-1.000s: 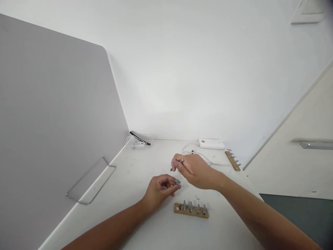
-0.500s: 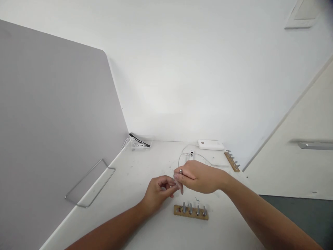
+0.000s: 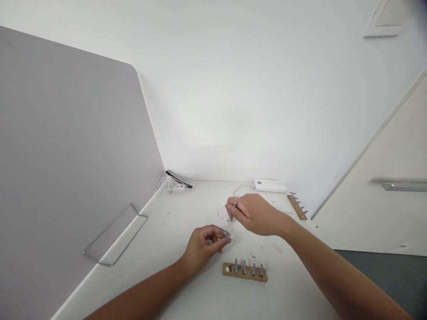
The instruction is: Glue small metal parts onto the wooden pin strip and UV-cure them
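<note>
Clock centred on the pinched tip. At nine o'clock, well apart, a wire loop (image 3: 115, 235) stands at the edge of the desktop (image 3: 283, 289). Between ten and eleven, at the wall, a clear tray (image 3: 191, 180) holds a black strip; I judge it is pushed into the corner to spare the working area.

My left hand (image 3: 202, 244) is narrowed to a thumb-and-finger pinch on one grey false-nail tip (image 3: 227, 234). I hold it by its edge, probably so its upper face stays exposed and steady.

Between twelve and one, apart from the tip, shows the round metal end of a pen-like tool (image 3: 235, 204). At five o'clock, near me, a wooden rack (image 3: 249, 272) carries four similar tips (image 3: 244, 267) upright, likely spaced so that none touches its neighbour; a white round spot marks its left end.

My right hand (image 3: 256, 214), at two, is closed around the tool, its knuckles upward, perhaps for fine control. My fingers hide the working end; cannot tell its shape.

Between one and two, by the wall: a white power bank (image 3: 271, 185). Just past two, a second rack (image 3: 294, 205) of tips sits angled along the edge, presumably out of my elbow's way.
</note>
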`<action>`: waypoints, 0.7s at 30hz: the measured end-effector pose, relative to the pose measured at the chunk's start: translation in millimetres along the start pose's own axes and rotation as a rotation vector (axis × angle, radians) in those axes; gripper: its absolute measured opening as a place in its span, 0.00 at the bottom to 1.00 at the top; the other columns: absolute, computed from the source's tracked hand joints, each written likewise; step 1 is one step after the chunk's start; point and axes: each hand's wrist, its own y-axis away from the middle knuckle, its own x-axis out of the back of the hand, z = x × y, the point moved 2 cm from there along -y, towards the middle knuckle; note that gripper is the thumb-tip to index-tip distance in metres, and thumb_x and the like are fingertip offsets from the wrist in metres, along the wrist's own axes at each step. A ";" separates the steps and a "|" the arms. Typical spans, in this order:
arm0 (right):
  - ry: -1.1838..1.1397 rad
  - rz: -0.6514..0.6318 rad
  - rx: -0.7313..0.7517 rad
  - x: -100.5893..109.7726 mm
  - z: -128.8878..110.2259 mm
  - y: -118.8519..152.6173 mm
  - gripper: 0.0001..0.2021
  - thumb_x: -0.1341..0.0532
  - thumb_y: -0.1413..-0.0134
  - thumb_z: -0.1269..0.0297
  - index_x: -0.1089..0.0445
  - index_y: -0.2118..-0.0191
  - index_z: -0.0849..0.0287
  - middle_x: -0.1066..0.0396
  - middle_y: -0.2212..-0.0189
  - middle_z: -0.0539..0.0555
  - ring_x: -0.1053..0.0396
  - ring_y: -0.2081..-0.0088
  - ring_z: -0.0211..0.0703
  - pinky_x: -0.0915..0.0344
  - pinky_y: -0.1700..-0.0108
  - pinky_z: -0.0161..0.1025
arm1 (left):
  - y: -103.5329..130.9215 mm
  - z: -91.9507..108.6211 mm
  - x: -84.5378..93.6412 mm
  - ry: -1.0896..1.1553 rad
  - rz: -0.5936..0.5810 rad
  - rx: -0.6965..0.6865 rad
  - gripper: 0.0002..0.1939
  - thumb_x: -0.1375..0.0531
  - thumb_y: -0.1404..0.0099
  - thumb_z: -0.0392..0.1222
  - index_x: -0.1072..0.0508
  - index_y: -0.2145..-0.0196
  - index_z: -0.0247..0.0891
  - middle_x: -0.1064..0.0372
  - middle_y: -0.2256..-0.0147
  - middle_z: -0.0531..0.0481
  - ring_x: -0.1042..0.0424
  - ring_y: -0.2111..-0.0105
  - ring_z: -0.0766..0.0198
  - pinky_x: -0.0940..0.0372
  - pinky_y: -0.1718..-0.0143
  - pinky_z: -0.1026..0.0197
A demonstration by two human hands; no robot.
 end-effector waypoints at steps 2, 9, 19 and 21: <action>-0.035 -0.081 0.025 1.3 -2.5 1.7 0.22 0.53 0.25 0.58 0.29 0.68 0.56 0.32 0.79 0.48 0.38 0.76 0.38 0.45 0.68 0.37 | 0.3 2.5 0.1 -0.009 -0.002 -0.002 0.13 0.28 0.44 0.48 0.20 0.69 0.35 0.29 0.76 0.52 0.32 0.78 0.67 0.33 0.73 0.64; -0.273 -0.250 0.065 1.9 -27.8 4.4 0.19 0.52 0.25 0.59 0.29 0.64 0.57 0.31 0.80 0.45 0.34 0.77 0.36 0.41 0.68 0.35 | 0.9 9.7 0.7 -0.044 -0.036 -0.023 0.15 0.30 0.42 0.50 0.25 0.76 0.36 0.30 0.77 0.53 0.33 0.77 0.66 0.36 0.73 0.65; -0.087 0.031 -0.032 0.7 -7.2 1.1 0.19 0.53 0.24 0.57 0.27 0.59 0.54 0.28 0.76 0.48 0.34 0.72 0.39 0.46 0.66 0.37 | -1.7 -6.3 1.5 -0.016 -0.003 -0.012 0.14 0.28 0.43 0.50 0.19 0.67 0.36 0.28 0.74 0.52 0.31 0.77 0.66 0.34 0.73 0.64; -0.060 0.014 -0.040 2.1 -4.6 1.3 0.19 0.53 0.24 0.56 0.27 0.60 0.54 0.28 0.76 0.48 0.35 0.74 0.39 0.47 0.67 0.37 | -1.9 -6.6 1.5 -0.017 -0.002 -0.014 0.14 0.28 0.43 0.49 0.19 0.67 0.36 0.28 0.74 0.52 0.31 0.77 0.67 0.34 0.73 0.64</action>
